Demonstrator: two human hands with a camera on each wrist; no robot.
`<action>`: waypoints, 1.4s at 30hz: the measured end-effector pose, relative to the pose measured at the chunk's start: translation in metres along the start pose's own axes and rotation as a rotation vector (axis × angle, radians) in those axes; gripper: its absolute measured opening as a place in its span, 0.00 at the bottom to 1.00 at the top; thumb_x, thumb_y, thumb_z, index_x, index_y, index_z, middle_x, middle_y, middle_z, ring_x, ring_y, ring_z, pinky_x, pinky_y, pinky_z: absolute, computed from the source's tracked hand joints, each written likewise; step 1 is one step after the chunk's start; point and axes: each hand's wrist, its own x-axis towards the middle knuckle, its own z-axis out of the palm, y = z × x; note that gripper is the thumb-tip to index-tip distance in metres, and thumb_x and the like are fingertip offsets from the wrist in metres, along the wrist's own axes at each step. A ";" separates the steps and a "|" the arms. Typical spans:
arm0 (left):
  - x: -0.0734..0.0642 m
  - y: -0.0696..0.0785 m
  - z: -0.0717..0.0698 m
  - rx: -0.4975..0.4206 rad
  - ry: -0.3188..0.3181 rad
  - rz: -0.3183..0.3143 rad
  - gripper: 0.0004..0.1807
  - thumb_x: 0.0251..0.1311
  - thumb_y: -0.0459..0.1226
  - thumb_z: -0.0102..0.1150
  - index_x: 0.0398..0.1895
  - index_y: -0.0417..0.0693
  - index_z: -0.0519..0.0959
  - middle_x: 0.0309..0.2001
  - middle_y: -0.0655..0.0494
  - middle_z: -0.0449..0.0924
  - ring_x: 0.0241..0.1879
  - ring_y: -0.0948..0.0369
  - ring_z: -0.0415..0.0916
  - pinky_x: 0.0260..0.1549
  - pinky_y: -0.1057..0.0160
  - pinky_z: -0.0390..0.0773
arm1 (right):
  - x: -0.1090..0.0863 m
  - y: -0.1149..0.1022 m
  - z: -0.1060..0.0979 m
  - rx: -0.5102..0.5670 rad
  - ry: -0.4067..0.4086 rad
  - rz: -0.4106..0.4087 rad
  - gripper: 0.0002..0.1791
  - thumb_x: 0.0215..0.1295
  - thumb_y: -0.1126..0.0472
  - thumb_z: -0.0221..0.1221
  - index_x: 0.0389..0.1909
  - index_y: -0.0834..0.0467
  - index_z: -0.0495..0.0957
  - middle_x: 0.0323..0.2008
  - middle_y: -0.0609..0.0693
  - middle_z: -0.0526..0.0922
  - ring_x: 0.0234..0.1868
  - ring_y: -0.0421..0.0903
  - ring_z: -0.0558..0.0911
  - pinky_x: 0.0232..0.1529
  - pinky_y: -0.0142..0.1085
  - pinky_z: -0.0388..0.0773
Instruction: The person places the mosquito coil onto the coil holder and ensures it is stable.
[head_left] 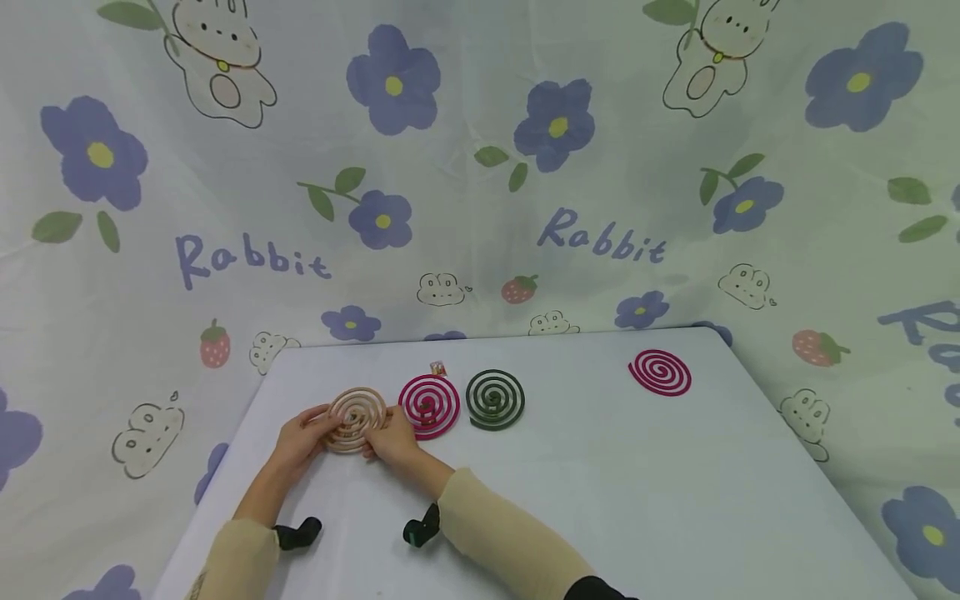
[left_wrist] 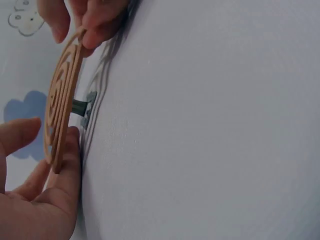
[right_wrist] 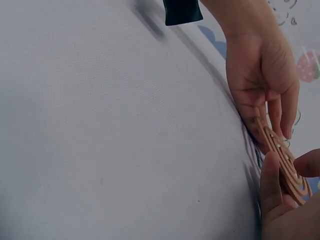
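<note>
A pale cloth backdrop point(head_left: 465, 250), faintly creased, rises behind the white tabletop point(head_left: 675, 500) and shows along both its sides. It is printed with violet-blue flowers point(head_left: 393, 86) with yellow centres, green leaves point(head_left: 56, 227), outlined rabbits point(head_left: 221, 67), red strawberries point(head_left: 215, 347) and the word "Rabbit" point(head_left: 253, 257) in purple lettering. The light is soft, leaving the cloth's upper part greyish and the tabletop a cool, bluish white
</note>
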 end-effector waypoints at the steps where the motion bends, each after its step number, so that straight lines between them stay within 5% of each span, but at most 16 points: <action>1: -0.001 -0.001 0.000 0.009 0.012 0.005 0.39 0.64 0.37 0.62 0.71 0.32 0.54 0.39 0.61 0.78 0.37 0.70 0.75 0.37 0.71 0.77 | -0.001 0.000 0.000 0.004 0.001 -0.006 0.20 0.59 0.74 0.60 0.49 0.62 0.67 0.22 0.57 0.81 0.17 0.45 0.80 0.20 0.34 0.80; 7: -0.008 -0.006 -0.004 0.013 0.065 0.015 0.37 0.65 0.36 0.61 0.72 0.32 0.55 0.42 0.58 0.77 0.38 0.70 0.77 0.41 0.70 0.78 | -0.005 0.003 -0.004 -0.032 0.005 -0.045 0.21 0.58 0.74 0.60 0.52 0.63 0.66 0.23 0.54 0.80 0.18 0.44 0.80 0.21 0.33 0.80; 13: -0.019 -0.004 -0.006 -0.019 0.054 0.024 0.35 0.66 0.32 0.58 0.71 0.30 0.55 0.42 0.57 0.77 0.40 0.70 0.78 0.46 0.68 0.77 | -0.010 0.003 -0.009 -0.084 0.013 -0.059 0.22 0.56 0.75 0.59 0.51 0.62 0.68 0.23 0.51 0.81 0.18 0.42 0.79 0.22 0.32 0.79; 25: -0.035 -0.005 -0.006 0.062 0.051 0.050 0.33 0.64 0.30 0.59 0.69 0.28 0.58 0.47 0.51 0.80 0.40 0.71 0.78 0.45 0.68 0.78 | -0.020 0.002 -0.022 -0.096 -0.033 -0.050 0.22 0.60 0.70 0.63 0.53 0.62 0.68 0.27 0.49 0.78 0.21 0.44 0.81 0.24 0.33 0.80; 42: -0.064 -0.012 -0.002 0.245 0.119 0.061 0.28 0.66 0.33 0.57 0.65 0.27 0.63 0.50 0.40 0.74 0.37 0.71 0.77 0.41 0.71 0.78 | -0.044 0.000 -0.051 -0.141 -0.269 -0.021 0.10 0.61 0.69 0.62 0.43 0.64 0.75 0.27 0.56 0.83 0.20 0.46 0.82 0.25 0.37 0.82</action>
